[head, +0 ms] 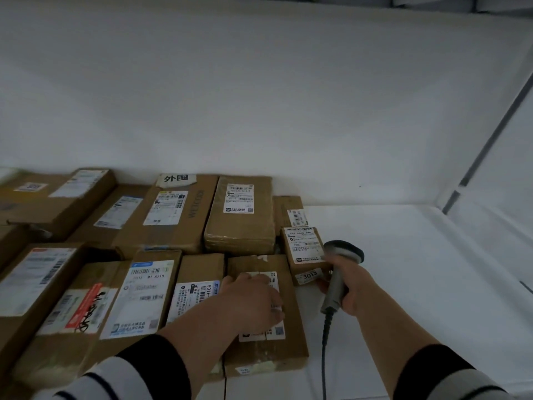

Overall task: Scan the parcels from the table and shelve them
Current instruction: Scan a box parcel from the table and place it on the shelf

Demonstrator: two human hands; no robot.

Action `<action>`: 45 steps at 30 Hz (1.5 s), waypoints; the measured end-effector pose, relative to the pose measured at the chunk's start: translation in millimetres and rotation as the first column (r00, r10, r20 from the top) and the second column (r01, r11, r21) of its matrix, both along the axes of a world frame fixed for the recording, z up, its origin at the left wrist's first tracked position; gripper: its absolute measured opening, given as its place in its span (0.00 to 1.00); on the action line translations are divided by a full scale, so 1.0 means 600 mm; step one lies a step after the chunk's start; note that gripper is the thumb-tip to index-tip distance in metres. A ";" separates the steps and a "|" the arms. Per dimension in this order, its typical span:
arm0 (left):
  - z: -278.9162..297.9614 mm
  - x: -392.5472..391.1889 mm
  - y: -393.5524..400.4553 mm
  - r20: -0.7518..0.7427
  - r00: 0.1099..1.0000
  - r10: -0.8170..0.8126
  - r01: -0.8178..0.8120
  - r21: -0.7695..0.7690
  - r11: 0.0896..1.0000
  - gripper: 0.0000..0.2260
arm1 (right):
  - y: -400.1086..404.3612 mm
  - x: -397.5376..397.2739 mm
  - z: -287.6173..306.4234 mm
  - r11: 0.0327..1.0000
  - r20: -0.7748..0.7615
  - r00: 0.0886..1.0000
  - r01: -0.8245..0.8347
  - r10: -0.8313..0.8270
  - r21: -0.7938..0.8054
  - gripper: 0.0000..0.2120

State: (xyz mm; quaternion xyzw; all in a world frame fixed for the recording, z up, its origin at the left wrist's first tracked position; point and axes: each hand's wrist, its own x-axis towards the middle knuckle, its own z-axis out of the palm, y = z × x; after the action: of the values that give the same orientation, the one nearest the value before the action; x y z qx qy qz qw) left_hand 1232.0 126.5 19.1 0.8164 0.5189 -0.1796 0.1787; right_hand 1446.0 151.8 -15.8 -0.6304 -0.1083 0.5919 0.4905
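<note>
Several brown cardboard parcels with white labels lie packed together on a white surface. My left hand (pixel 251 301) rests palm down on the label of a flat parcel (pixel 268 353) at the front of the group, fingers spread and fairly straight. My right hand (pixel 344 287) grips the handle of a grey barcode scanner (pixel 341 255), its head pointing left toward a small box (pixel 304 243) with a tag reading 3013. The scanner's coiled cable (pixel 326 342) hangs down toward me.
Larger parcels (pixel 173 215) fill the left and back. The white surface (pixel 418 284) stretches bare to the right. A white wall (pixel 259 96) rises behind, and a grey upright rail (pixel 490 134) runs along the right corner.
</note>
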 end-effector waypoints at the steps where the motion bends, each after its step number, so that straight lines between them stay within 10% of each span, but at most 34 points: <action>1: 0.001 0.000 0.000 -0.008 1.000 -0.005 0.005 0.005 1.000 0.21 | -0.001 0.000 -0.001 1.000 0.001 1.000 -0.009 0.009 -0.004 0.20; 27: 0.035 -0.117 -0.104 0.370 0.927 0.068 -0.186 0.296 0.937 0.20 | -0.159 -0.092 0.059 0.966 0.137 0.980 0.107 -0.142 0.236 0.07; 39: 0.017 -0.495 -0.319 0.585 0.788 0.189 -0.404 0.261 0.876 0.11 | -0.352 -0.523 0.089 0.904 0.175 0.939 -0.336 0.297 0.265 0.06; 45: 0.026 -0.763 -0.415 0.723 0.520 0.454 -0.698 0.052 0.715 0.09 | -0.393 -0.794 0.101 0.791 0.170 0.861 -0.508 0.480 0.341 0.07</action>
State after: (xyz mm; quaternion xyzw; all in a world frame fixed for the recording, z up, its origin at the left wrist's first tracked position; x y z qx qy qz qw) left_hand 774.4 -122.7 35.0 0.6175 0.6857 0.2858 0.2585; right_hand 969.8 -83.7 44.6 -0.4962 -0.3982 0.6437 0.4253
